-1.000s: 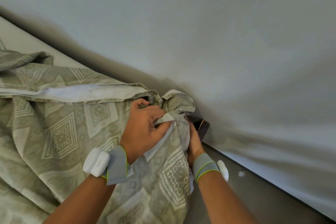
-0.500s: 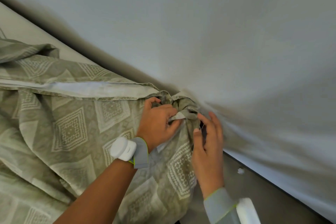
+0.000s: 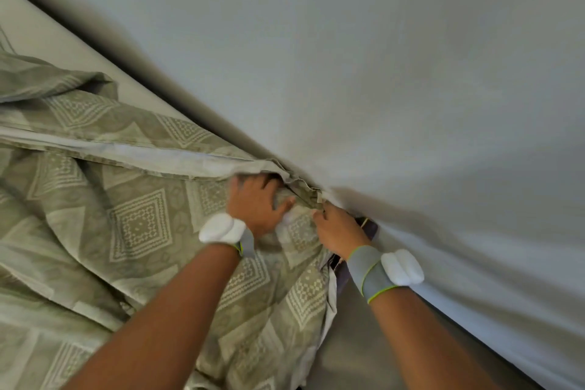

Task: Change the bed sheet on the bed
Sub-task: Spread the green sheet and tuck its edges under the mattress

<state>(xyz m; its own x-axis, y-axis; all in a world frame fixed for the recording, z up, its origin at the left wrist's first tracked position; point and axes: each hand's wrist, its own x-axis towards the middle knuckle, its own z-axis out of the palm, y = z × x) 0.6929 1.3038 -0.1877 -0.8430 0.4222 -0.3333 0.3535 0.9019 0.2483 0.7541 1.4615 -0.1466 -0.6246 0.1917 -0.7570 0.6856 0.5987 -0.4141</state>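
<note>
Now our right hand (image 3: 338, 233), free and spread half a second ago, pinches the sheet (image 3: 139, 225) corner again, just beside our left hand (image 3: 256, 206), which grips the bunched fold. We judge the corner is being tucked down. Beyond both grips rises the wall (image 3: 380, 73); below them, floor (image 3: 348, 342).

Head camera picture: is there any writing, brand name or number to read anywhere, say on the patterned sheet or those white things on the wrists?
None can be read.
Green diamond-patterned cotton bed sheet: woven pattern only, no words.
White plastic wrist devices on grey straps: blank and blurred.
Plain pale wall: no sign.
</note>
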